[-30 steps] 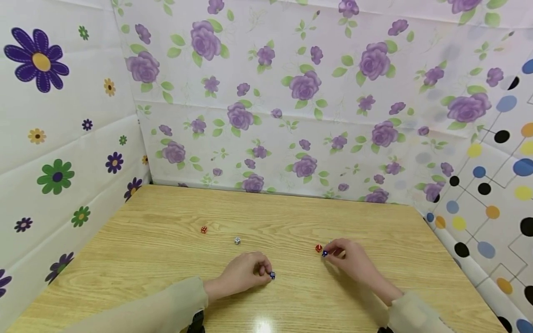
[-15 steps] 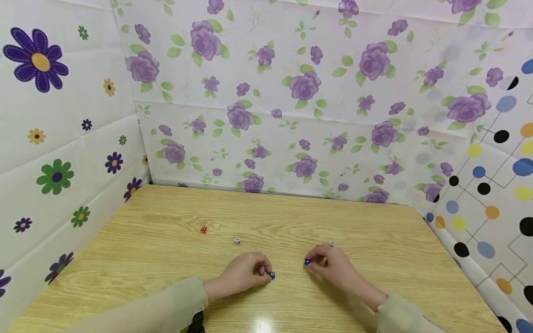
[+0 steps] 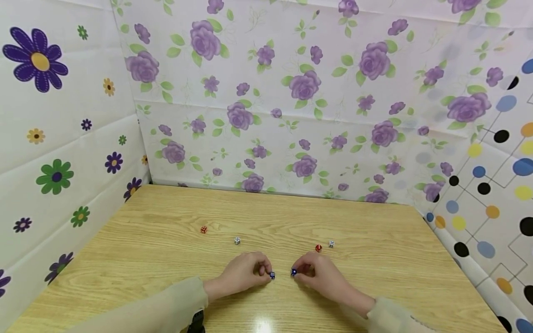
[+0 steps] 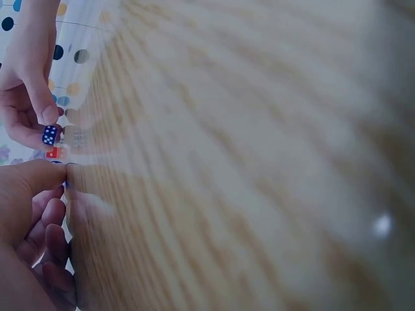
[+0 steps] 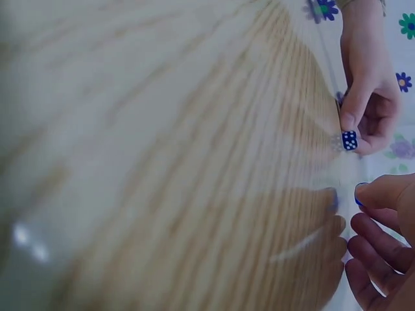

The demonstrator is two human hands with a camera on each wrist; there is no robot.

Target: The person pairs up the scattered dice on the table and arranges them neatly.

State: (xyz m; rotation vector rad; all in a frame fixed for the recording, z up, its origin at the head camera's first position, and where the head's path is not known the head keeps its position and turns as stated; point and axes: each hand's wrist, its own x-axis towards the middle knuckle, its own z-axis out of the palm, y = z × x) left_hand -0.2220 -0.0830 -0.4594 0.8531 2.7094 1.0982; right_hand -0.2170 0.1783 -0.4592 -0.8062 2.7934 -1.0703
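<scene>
Near the front middle of the table, my left hand (image 3: 245,275) pinches a blue die (image 3: 272,275) with white dots between thumb and fingertips, right at the tabletop. My right hand (image 3: 326,280) holds a second blue die (image 4: 50,135) close above the surface, a short gap to the right of the first. The right wrist view shows the left hand's die (image 5: 349,140) plainly; only a blue sliver of the right hand's die (image 5: 360,195) shows past the thumb there. Beyond the right hand lie a red die (image 3: 318,248) and a white die (image 3: 331,243).
Farther left on the wooden table (image 3: 166,259) sit another red die (image 3: 203,230) and another white die (image 3: 237,241). Flowered cloth (image 3: 266,92) hangs behind the table, and a dotted cloth (image 3: 491,212) stands along its right side.
My right hand has carried its blue die left and nearer to me, toward the other blue die, uncovering the red and white dice on the right. My left hand has stayed put.
</scene>
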